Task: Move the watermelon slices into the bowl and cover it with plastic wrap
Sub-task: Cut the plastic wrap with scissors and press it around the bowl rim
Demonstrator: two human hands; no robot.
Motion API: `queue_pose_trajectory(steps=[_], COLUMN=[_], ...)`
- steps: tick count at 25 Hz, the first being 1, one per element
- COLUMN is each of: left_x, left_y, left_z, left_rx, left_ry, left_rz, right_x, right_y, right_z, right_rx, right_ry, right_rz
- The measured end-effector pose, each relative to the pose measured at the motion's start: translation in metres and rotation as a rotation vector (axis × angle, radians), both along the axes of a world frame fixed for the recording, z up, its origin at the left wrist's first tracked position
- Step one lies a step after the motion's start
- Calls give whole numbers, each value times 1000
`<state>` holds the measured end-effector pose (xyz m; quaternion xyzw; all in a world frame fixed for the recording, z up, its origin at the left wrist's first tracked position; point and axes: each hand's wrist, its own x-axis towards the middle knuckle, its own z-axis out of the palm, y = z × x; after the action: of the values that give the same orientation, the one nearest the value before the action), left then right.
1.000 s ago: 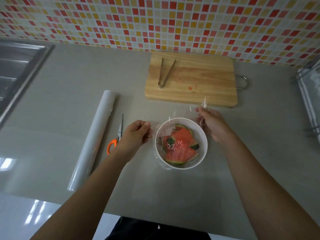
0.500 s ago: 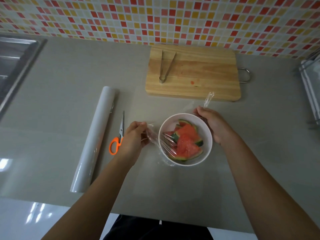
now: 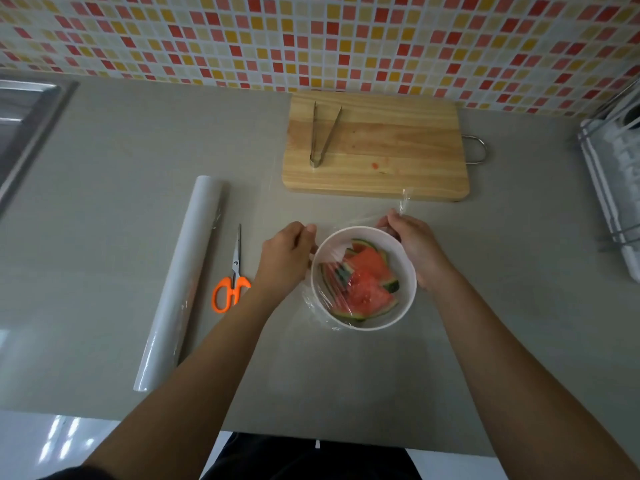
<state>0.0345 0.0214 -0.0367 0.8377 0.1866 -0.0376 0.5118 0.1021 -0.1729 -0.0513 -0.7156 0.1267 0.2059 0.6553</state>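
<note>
A white bowl (image 3: 406, 258) on the grey counter holds several watermelon slices (image 3: 367, 280), red flesh with green rind. A sheet of clear plastic wrap (image 3: 313, 299) lies over the bowl, wrinkled on its left half and bunched against the left outer wall. My left hand (image 3: 285, 259) is at the bowl's left rim, pinching the wrap's edge. My right hand (image 3: 414, 245) is at the far right rim, gripping another edge of the wrap, with a twisted tail of film sticking up above the fingers.
The plastic wrap roll (image 3: 180, 278) lies lengthwise to the left, with orange-handled scissors (image 3: 233, 275) beside it. A wooden cutting board (image 3: 398, 150) with metal tongs (image 3: 320, 135) sits behind the bowl. A sink (image 3: 20, 119) is far left, a dish rack (image 3: 616, 174) far right.
My left hand has moved up along the bowl's left side toward the far rim, pulling the wrap tighter. My right hand keeps its hold at the far right rim.
</note>
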Motion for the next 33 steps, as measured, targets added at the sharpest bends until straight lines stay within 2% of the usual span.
queue_pose_trajectory(steps=[4, 9, 13, 19, 24, 28, 31, 33], left_x=[10, 19, 17, 13, 11, 12, 12, 13], left_y=[9, 11, 17, -1, -13, -18, -18, -17], left_z=[-8, -13, -14, -11, -8, -7, -11, -16], left_rx=[-39, -288, -243, 102, 110, 139, 75, -71], left_ry=[-3, 49, 100, -46, -86, -120, -87, 23], left_rz=[-35, 7, -59, 57, 176, 194, 239, 292], right_x=[-4, -11, -10, -10, -14, -16, -16, -14], right_y=[-6, -5, -6, 2, 13, 13, 11, 11], right_z=[1, -2, 1, 13, 8, 6, 2, 0], right_rx=[-10, 65, 86, 19, -168, -152, -129, -93], right_ry=[6, 210, 229, 192, 5, -32, -4, 98], right_rz=[-68, -122, -147, -234, -384, -489, -488, -466])
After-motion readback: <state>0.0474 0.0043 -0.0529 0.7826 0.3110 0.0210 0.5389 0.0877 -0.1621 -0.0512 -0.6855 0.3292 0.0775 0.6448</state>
